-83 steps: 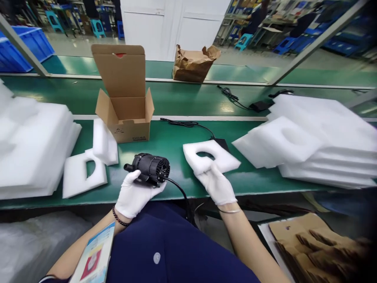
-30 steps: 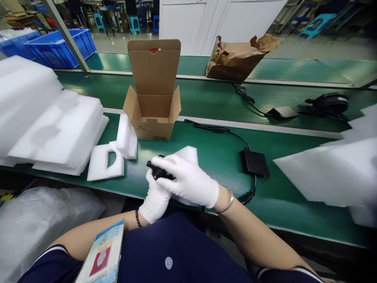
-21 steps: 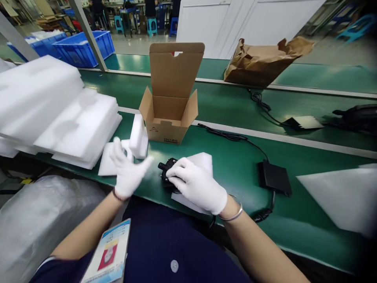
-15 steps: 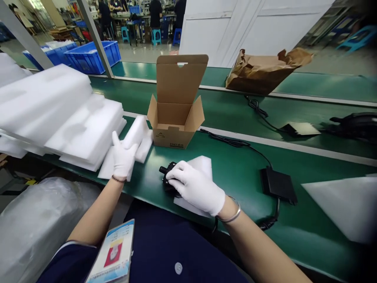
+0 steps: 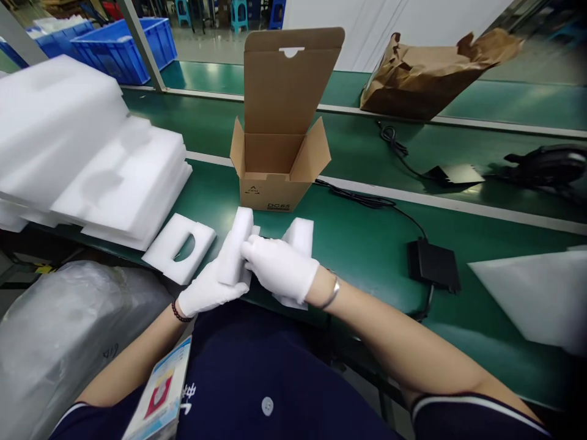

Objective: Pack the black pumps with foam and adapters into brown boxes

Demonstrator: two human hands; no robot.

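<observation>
"Where's my room?"
"I see green bench [image 5: 358, 244] showing between the carton [image 5: 270, 186] and the near edge."
"Lettering?"
"The carton reads DC65."
"Foam block [image 5: 235, 250]?"
"Near that edge, left hand [image 5: 206, 290] clamped around it. Right hand [image 5: 279, 266] beside it, fingers curled together; I can't tell if they grip."

foam blk [image 5: 234, 247] in l hand [image 5: 207, 289], nr box [image 5: 262, 194]

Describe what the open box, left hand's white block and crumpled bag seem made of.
Open box: matte brown cardboard, with folded flaps.
White block in the left hand: probably matte plastic foam, thick and evenly white.
Crumpled bag: likely dull brown paper, creased with a ragged rim.
</observation>
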